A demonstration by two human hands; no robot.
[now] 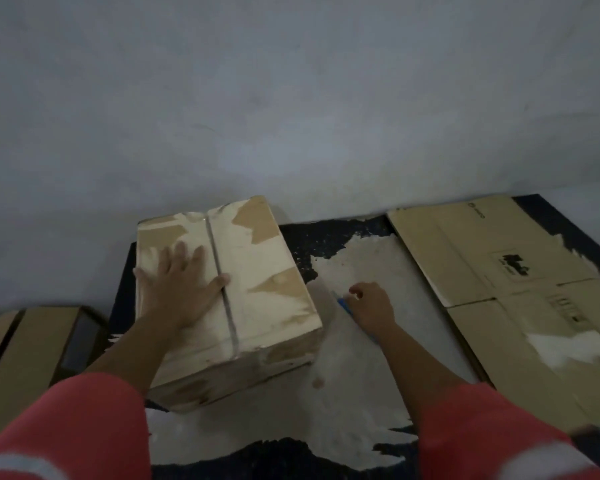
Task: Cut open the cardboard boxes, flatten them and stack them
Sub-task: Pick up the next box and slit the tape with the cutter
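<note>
Cardboard box (pixel 236 292) under flat left hand (pixel 177 285), right hand (pixel 371 303) beside

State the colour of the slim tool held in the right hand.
Blue; the slim tool shows best in the head view.

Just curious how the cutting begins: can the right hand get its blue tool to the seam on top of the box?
Probably yes. The right hand holds the blue tool just beside the box, with nothing between them. The left hand presses down left of the seam.
</note>
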